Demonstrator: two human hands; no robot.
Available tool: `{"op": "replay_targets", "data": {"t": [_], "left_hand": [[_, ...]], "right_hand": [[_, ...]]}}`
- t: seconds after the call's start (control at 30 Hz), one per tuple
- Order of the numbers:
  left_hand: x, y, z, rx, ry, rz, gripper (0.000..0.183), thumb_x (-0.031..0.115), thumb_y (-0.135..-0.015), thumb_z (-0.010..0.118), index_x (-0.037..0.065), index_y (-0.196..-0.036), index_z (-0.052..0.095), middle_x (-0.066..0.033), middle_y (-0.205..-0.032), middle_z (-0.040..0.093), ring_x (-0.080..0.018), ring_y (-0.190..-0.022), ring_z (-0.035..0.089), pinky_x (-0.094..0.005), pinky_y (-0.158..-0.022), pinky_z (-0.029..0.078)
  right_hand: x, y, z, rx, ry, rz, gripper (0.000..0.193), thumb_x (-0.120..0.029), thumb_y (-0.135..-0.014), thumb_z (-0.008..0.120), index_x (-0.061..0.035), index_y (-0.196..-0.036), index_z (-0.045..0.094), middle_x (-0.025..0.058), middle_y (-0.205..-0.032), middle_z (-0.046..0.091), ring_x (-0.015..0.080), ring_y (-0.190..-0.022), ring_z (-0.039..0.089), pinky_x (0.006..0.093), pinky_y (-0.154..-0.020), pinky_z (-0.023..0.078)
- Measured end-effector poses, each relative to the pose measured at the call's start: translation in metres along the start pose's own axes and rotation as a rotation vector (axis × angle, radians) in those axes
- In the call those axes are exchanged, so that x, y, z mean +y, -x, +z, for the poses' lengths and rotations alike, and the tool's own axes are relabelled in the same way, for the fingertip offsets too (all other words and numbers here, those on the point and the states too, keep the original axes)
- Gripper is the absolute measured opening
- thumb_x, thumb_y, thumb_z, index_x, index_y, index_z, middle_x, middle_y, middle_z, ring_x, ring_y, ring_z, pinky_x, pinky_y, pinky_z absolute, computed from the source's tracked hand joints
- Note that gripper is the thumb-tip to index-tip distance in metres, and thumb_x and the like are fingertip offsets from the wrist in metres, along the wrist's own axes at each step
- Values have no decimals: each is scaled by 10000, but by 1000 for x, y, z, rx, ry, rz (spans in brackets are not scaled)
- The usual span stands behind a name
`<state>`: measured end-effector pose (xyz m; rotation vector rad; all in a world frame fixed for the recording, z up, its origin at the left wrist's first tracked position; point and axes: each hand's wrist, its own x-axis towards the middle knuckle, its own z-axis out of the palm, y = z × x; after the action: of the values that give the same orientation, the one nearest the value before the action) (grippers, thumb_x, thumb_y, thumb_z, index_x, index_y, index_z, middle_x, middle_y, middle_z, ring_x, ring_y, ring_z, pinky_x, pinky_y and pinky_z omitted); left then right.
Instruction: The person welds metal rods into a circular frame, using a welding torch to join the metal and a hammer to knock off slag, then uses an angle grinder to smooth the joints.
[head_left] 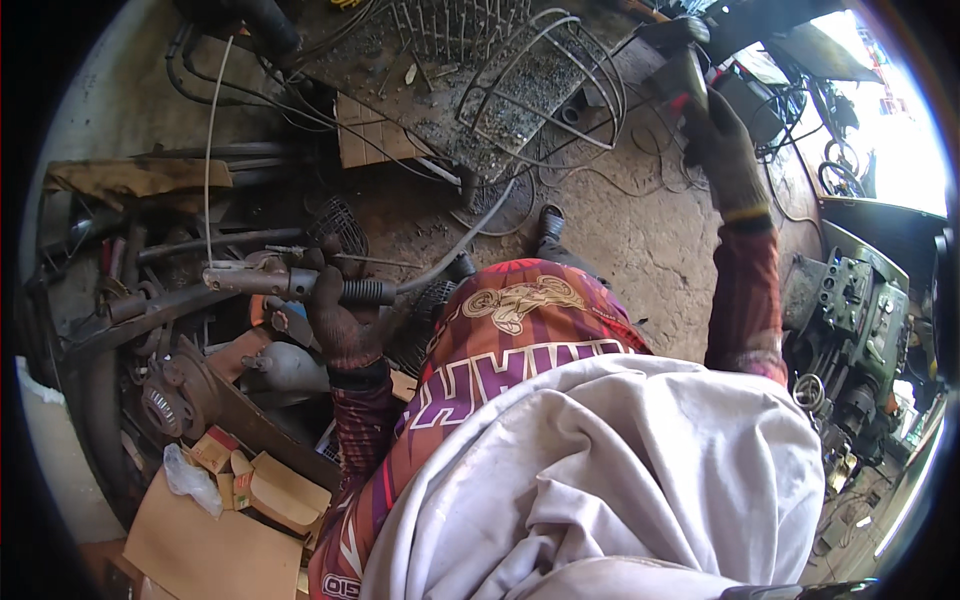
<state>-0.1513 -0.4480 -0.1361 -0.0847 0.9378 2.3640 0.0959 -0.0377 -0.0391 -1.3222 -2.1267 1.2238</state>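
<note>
In a dirty work glove, my left hand (338, 318) is wrapped round the handle of a welding electrode holder (262, 281). A long thin electrode (213, 140) rises from the holder's jaw, and a grey cable (465, 240) leaves its spring end. My right hand (722, 155), also gloved, is raised at the upper right and closed round the handle of what looks like a hammer (693, 75); its dark head is at the top. Between the hands and farther off, a curved cage of welded metal rods (545, 95) rests on a grit-covered metal worktable (440, 120).
Upright rods (455, 25) stand on the table's far side. Scrap metal pipes (200, 245) and cardboard boxes (215, 530) crowd my left. A green machine (865, 310) stands at right. Cables (650, 180) lie across the concrete floor (640, 240).
</note>
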Motion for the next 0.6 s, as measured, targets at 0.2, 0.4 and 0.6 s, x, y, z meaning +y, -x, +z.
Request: {"op": "replay_targets", "data": {"t": [0.2,0.4,0.6], "left_hand": [[-27,20,19,-54,-14,91,377,80,-892,615,64,-1262,547,-44,-1198,599,-115,-813,464,-317,-734,433],[-66,63,82,20,-29,187,378,76,-908,607,85,-1281,550,-43,-1244,580,-120,-863,504,-335,-783,461],[-108,88,166,19,-116,289,315,63,-910,609,102,-1220,574,-48,-1209,533,-125,-874,497,-313,-720,467]], "right_hand": [[36,-126,3,8,535,-378,462,-423,-948,579,-137,-1312,587,159,-1072,697,355,-980,669,422,-831,519],[32,-207,23,-151,660,-640,467,-322,-902,661,-197,-1344,577,134,-1138,691,329,-1046,669,435,-842,538],[19,-230,26,-84,565,-778,410,-204,-869,576,-226,-1274,635,129,-859,700,329,-765,695,466,-647,541]]}}
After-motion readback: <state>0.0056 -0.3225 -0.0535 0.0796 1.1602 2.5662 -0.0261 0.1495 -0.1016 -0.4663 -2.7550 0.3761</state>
